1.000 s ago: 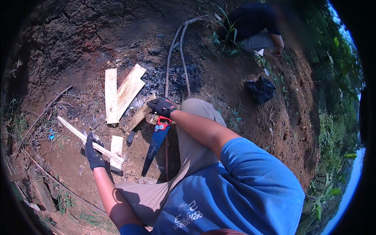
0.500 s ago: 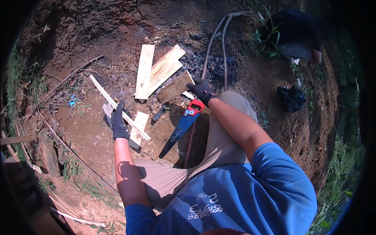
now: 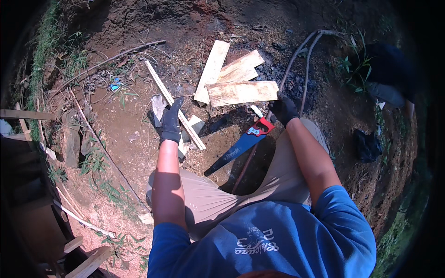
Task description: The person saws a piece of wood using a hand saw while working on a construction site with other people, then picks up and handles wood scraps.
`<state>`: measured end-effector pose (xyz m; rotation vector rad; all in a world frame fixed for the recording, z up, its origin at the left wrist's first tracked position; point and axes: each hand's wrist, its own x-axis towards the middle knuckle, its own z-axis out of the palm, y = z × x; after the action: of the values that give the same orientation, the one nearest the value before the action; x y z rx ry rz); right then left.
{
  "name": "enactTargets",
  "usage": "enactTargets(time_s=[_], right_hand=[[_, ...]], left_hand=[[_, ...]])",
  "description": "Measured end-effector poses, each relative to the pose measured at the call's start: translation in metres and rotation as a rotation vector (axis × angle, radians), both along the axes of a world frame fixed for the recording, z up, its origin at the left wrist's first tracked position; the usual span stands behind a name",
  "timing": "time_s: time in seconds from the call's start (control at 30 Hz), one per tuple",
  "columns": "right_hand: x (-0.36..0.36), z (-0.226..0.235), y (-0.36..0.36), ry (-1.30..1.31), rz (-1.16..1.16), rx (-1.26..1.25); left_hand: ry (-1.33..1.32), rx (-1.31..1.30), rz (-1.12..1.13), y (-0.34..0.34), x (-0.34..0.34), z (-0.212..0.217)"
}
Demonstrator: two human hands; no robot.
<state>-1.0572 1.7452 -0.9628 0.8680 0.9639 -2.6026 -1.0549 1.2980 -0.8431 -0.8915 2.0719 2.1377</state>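
Observation:
My left hand [image 3: 171, 121], in a dark glove, is closed around thin pale wooden strips [image 3: 157, 81] that slant across the ground. Beneath and beside it lie a short pale board piece [image 3: 195, 125] and a grey-white flat piece [image 3: 158, 109]. My right hand [image 3: 283, 109], also gloved, grips the right end of a flat wooden board [image 3: 243, 93]. That board overlaps two other boards, one upright [image 3: 213, 69] and one slanted [image 3: 242, 66]. Between my legs a handsaw [image 3: 241, 144] with a red handle and blue blade lies just below my right hand.
Bent branches [image 3: 296, 60] run past the dark charred patch ahead. A black plastic bag [image 3: 367, 146] sits at the right, with another person [image 3: 388, 69] bent over beyond it. Scrap timber [image 3: 90, 264] lies at the lower left. A long stick [image 3: 106, 153] crosses the left ground.
My right hand has turned the board over its length and brought it down against the other boards, its pale face now showing. My left hand still holds the strips. The view has shifted left.

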Motion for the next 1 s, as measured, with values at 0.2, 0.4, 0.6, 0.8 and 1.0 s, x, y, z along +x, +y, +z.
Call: enactTargets(time_s=[0.2,0.4,0.6,0.8,1.0], right_hand=[[0.004,-0.004,0.001,0.025,-0.022,0.202],[0.013,-0.009,-0.012,0.175,0.189,0.869],[0.024,-0.011,-0.022,0.333,0.474,1.477],[0.017,-0.008,-0.021,0.304,0.526,1.545],[0.017,-0.012,-0.02,0.243,0.684,1.375]], left_hand=[[-0.025,0.112,-0.017,0.01,0.002,0.003],[-0.051,0.175,0.051,0.019,-0.004,-0.014],[-0.06,0.181,-0.04,0.008,-0.009,-0.025],[-0.055,0.169,-0.027,0.014,-0.01,-0.019],[-0.05,0.142,-0.007,0.011,-0.009,-0.027]])
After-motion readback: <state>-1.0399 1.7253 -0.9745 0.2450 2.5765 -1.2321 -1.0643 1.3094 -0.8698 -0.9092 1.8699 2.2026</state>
